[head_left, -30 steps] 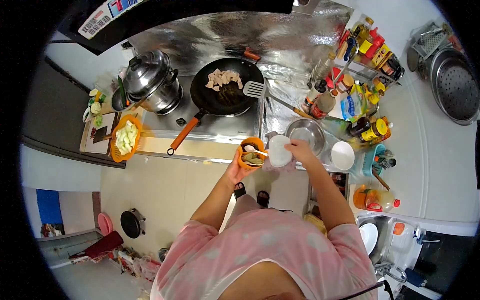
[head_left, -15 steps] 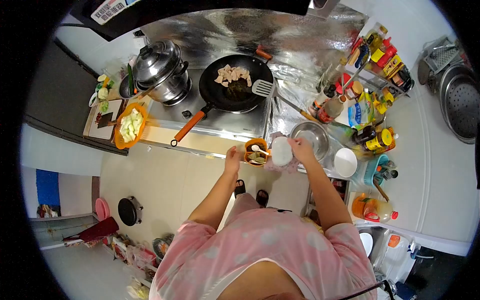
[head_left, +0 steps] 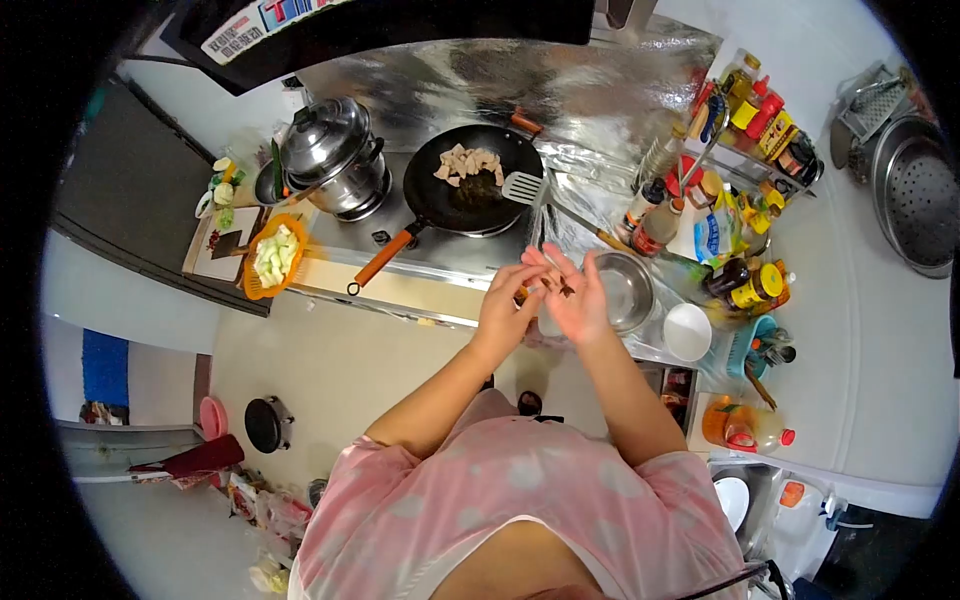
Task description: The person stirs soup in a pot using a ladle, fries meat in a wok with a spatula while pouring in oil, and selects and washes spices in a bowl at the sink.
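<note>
My right hand (head_left: 578, 305) is palm up, fingers apart, with small dark brown spice pieces (head_left: 567, 291) lying on it. Beside it on the left, my left hand (head_left: 508, 305) has its fingers bent towards that palm; whatever its fingertips pinch is too small to name. An orange container (head_left: 521, 294) shows only as a sliver behind the left fingers. Beyond the hands is the black wok (head_left: 430, 190) with pale meat pieces (head_left: 468, 163) and dark oil. A slotted spatula (head_left: 524, 188) rests across the wok's right rim.
A steel pot (head_left: 335, 165) stands on the stove's left side, near an orange basket of cut vegetables (head_left: 276, 255). To the right are a steel bowl (head_left: 628, 292), a white bowl (head_left: 687, 332) and sauce bottles (head_left: 657, 226). Slippers show on the floor below.
My right hand has let go of the white lid and turned palm up with spice pieces on it. My left hand has moved right, up to that palm, now covering most of the orange container.
</note>
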{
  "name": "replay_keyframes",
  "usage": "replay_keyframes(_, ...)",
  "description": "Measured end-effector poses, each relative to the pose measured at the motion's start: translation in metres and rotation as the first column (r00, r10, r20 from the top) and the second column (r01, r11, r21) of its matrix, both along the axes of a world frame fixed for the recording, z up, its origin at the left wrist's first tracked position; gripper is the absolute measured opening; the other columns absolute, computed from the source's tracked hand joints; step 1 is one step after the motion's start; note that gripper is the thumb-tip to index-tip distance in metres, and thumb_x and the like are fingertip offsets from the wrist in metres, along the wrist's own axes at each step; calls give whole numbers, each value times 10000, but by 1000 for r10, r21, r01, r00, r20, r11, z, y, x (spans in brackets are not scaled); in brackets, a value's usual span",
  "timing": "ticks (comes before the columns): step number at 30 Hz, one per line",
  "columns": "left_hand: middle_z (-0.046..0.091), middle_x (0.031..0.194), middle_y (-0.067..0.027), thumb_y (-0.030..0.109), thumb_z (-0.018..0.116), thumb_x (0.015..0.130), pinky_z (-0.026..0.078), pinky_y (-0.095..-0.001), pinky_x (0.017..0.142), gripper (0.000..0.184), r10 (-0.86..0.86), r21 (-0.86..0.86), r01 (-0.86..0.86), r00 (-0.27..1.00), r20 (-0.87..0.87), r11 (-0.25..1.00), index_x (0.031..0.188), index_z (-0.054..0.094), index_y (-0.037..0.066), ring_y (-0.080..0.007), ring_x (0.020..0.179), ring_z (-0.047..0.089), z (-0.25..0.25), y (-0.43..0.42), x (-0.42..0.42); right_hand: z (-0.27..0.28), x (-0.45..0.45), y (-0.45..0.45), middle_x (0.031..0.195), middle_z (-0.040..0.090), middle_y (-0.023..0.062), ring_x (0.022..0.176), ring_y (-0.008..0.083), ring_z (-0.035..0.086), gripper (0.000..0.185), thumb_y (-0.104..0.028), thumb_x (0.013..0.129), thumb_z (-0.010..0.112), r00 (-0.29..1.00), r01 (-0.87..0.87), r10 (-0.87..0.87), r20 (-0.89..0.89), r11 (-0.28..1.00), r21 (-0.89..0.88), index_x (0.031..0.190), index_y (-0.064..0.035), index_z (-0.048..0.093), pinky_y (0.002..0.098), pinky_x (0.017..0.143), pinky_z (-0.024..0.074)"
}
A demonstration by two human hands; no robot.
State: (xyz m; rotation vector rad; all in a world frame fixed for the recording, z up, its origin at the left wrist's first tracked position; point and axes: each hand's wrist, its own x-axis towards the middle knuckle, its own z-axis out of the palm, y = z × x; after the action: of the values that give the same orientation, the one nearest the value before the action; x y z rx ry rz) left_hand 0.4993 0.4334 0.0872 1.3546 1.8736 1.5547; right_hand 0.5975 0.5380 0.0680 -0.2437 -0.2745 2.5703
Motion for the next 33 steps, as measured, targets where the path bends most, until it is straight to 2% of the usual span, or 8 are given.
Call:
replay_keyframes(8,562,957,-118,38,672,754,470,-319,761,181,-28,-39,16,945,-325,999,931,636,23,-256,864,563,-6,3,-36,-1,-28,-6,1404,328,242,1281,342,345,666,-511,939,368,999,-24,25,38,999,-24,1333,25,350,420,1096,245)
replay_keyframes(15,597,835,-111,28,651,779,480,-337,631,113,18,44,-7,968,-249,999,889,625,21,-266,732,588,0,24,-107,-3,-65,-4,1418,313,219,1294,309,345,654,-460,947,400,997,41,-40,60,999,-17,1377,19,283,387,1093,276)
replay_keyframes(18,600,1042,-110,-4,614,790,491,-334,685,200,105,37,-99,886,-452,994,976,644,62,-297,845,596,-3,51,-156,-4,-85,3,1430,279,235,1333,319,286,682,-468,956,367,993,83,-88,72,994,71,1390,36,217,411,1108,247)
replay_keyframes(19,592,1110,-77,18,619,764,452,-393,855,237,106,37,-101,889,-446,994,979,663,108,-317,1009,542,-4,57,-159,-4,-89,5,1430,281,226,1333,310,289,676,-468,954,376,994,88,-92,66,994,68,1393,23,223,410,1098,262)
replay_keyframes(23,579,1076,-31,80,674,716,434,-381,830,221,-258,-41,275,824,-505,960,926,691,144,-271,981,525,6,56,-148,-11,-107,7,1230,487,156,1149,274,472,609,-471,955,375,982,158,-154,106,987,-29,1358,-16,327,381,1034,335)
replay_keyframes(29,579,936,-56,123,689,711,439,-386,776,174,-334,-85,334,820,-465,939,884,675,114,-278,896,527,-14,52,-153,-9,-114,-1,1123,520,88,1042,202,501,552,-476,951,388,984,118,-119,134,993,18,1268,-25,429,374,950,384)
replay_keyframes(32,579,890,-83,116,665,737,444,-386,760,163,-318,-135,288,877,-362,948,893,632,82,-293,866,540,-22,49,-156,-21,-117,-4,1025,546,61,965,162,522,427,-418,950,451,957,110,-117,264,993,40,1167,-53,493,335,859,423)
replay_keyframes(33,578,873,-93,112,656,746,445,-387,755,160,-305,-159,267,900,-310,950,895,616,71,-299,856,545,-24,48,-156,-20,-117,-7,977,549,58,892,146,524,379,-381,941,484,892,75,-140,429,983,165,1135,-55,499,310,776,431)
